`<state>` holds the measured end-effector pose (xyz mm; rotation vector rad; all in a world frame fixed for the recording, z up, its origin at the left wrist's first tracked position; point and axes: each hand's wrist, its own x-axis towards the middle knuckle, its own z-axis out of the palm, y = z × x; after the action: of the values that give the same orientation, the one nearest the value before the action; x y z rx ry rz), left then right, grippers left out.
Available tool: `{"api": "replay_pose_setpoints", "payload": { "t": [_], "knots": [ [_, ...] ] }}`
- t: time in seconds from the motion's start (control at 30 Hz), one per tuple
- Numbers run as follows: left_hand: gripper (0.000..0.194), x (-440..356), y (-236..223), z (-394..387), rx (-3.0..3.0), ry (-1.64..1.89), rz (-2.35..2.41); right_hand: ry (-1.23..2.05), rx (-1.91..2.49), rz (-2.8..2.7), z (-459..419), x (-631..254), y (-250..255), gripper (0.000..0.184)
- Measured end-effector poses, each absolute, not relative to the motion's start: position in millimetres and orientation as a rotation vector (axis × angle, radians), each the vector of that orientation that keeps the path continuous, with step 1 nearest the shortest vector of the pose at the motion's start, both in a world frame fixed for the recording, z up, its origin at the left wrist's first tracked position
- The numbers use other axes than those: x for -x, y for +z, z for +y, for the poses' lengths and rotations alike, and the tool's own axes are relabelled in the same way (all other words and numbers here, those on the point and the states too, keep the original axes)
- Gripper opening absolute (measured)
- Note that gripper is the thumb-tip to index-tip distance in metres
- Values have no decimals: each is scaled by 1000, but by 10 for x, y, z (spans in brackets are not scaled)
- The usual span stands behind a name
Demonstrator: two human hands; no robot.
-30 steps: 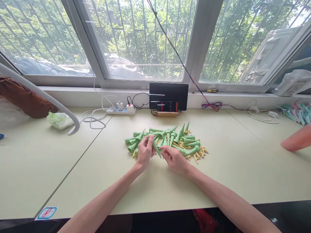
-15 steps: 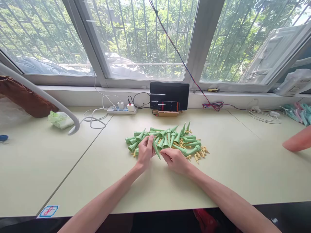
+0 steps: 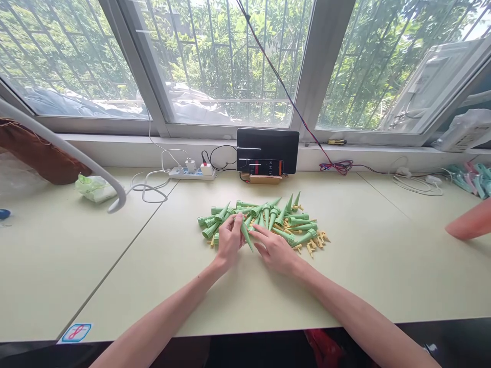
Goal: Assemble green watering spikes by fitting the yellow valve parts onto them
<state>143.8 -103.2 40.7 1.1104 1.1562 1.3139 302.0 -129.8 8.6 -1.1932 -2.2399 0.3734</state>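
Observation:
My left hand [image 3: 230, 239] is closed around a green plastic watering spike [image 3: 246, 236], its narrow tip slanting down to the right. Just right of it, my right hand [image 3: 276, 250] has its fingers apart, with the fingertips at the near edge of the heap; nothing shows between them. Several more green watering spikes [image 3: 303, 217] lie in that heap, some on their sides and some with tips upward. Small yellow valve pieces [image 3: 311, 247] are scattered among them and at the heap's right end.
Behind the heap, a phone [image 3: 266, 167] leans on a black tablet [image 3: 268, 140] on a small cardboard stand. A power strip [image 3: 192, 174] with plugs sits at the back left. A white curved tube [image 3: 88, 166] reaches over the left side. Coiled cables [image 3: 416, 186] lie at the back right.
My right hand's fingers have spread from a pinch and reached slightly up and left toward the heap. My left hand and its spike have stayed in place.

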Motion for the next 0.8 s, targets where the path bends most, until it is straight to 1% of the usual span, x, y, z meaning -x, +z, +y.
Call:
{"api": "replay_pose_setpoints", "payload": {
  "t": [0.27, 0.53, 0.8],
  "knots": [
    [41, -1441, 394, -1027, -1123, 1314, 1148, 323, 1199, -2227, -1307, -3030, 113, 29],
    [40, -1446, 386, -1035, -1111, 1297, 1138, 302, 1146, -2144, -1271, -3034, 85, 27],
    [40, -1470, 410, -1041, -1093, 1300, 1130, 186, 1510, -2209, -910, -3100, 361, 23]
  ]
}}
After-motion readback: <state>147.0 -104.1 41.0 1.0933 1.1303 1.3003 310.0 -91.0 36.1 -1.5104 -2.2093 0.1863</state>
